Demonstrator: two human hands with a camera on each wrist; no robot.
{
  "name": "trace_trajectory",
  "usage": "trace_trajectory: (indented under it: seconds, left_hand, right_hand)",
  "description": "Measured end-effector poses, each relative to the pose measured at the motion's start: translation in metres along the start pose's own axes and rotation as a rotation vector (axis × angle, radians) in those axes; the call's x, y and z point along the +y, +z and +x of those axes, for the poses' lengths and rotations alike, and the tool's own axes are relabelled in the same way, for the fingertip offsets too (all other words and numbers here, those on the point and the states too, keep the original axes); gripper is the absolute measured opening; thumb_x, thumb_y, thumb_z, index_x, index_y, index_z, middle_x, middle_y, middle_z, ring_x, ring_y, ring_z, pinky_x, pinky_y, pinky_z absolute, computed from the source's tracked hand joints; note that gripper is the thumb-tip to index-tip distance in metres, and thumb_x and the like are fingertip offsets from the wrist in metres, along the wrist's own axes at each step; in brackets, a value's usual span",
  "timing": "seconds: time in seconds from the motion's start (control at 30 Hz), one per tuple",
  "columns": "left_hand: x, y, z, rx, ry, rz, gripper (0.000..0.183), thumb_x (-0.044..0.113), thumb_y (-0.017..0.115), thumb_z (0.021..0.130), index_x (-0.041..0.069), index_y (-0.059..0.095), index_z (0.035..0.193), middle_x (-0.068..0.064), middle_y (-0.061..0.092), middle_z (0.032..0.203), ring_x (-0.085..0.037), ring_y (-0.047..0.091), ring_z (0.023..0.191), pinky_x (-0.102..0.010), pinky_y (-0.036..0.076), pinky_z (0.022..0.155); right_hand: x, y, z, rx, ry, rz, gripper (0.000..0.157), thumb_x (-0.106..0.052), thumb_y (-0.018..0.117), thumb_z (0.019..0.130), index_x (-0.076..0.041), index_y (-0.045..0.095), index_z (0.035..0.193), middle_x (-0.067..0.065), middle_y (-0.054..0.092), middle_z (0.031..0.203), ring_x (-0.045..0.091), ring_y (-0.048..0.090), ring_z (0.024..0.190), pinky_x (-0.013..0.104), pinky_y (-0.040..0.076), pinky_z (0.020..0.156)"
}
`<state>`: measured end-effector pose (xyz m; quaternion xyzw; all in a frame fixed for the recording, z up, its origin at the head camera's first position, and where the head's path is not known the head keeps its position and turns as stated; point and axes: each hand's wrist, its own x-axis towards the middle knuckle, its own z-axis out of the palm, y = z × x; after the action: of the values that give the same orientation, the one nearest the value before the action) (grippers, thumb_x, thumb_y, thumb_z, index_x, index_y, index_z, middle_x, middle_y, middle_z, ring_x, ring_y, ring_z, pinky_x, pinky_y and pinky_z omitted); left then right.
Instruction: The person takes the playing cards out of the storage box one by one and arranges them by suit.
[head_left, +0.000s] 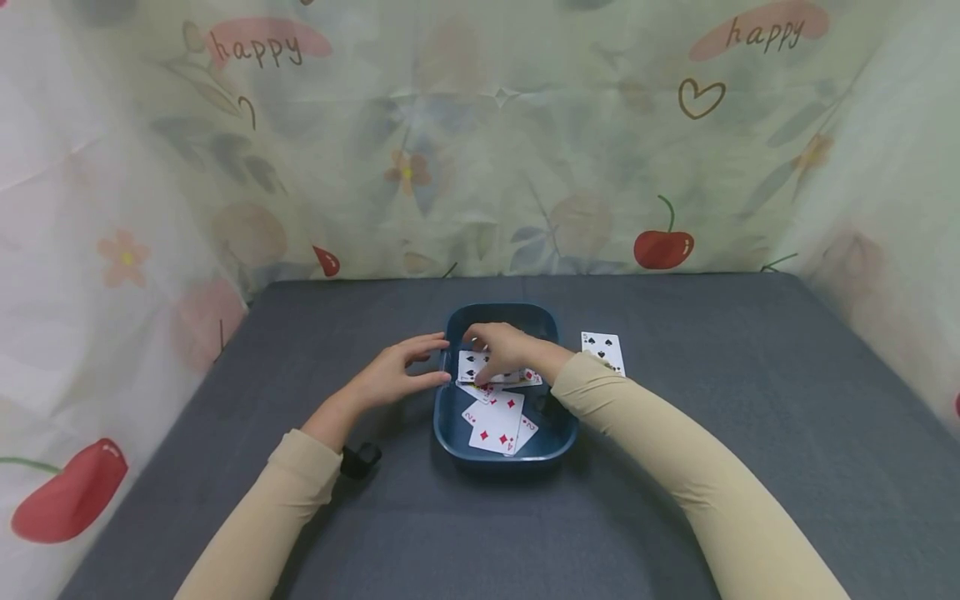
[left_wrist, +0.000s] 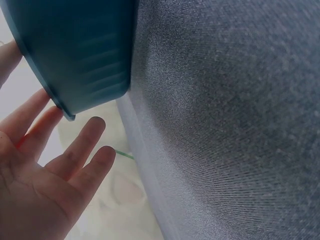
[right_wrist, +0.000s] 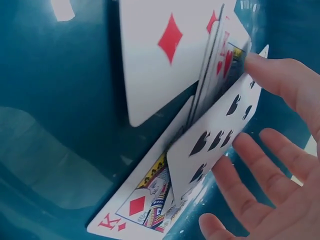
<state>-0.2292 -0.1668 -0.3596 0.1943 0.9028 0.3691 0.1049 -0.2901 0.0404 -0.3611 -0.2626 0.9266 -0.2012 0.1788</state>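
A dark blue tray (head_left: 450, 433) holds several playing cards. My left hand (head_left: 397, 371) is at its left side, fingers fairly straight, with some fingertips at the rim in the left wrist view. Over the tray's far half reaches my right hand (head_left: 506, 346), its fingers spread. In the right wrist view the thumb is at one edge of a spades card (right_wrist: 220, 135), fingertips close to its other side. That card leans tilted against other cards, above a king of diamonds (right_wrist: 135, 210). A four of diamonds (head_left: 495, 421) lies in the near half, over a two of diamonds (head_left: 528, 429).
Another spades card (head_left: 602, 346) lies on the grey cloth-covered table (head_left: 450, 533), right of the tray and partly behind the right sleeve (head_left: 675, 450). A patterned curtain (head_left: 495, 167) hangs behind and at both sides. A black device (head_left: 362, 460) is at the left wrist.
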Motion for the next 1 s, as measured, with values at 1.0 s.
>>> trace_trajectory:
  seconds: [1.0]
  left_hand:
    - [-0.001,0.001,0.002,0.006,0.017,0.015,0.062,0.034,0.066,0.086,0.01,0.044,0.139,-0.012,0.033,0.151,-0.038,0.045,0.13,-0.053,0.036,0.107]
  right_hand:
    - [0.02,-0.062,-0.054,0.326,0.052,0.162,0.064,-0.03,0.074,0.078,-0.005,0.049,0.132,0.017,0.056,0.124,0.03,0.054,0.109,0.043,0.048,0.091]
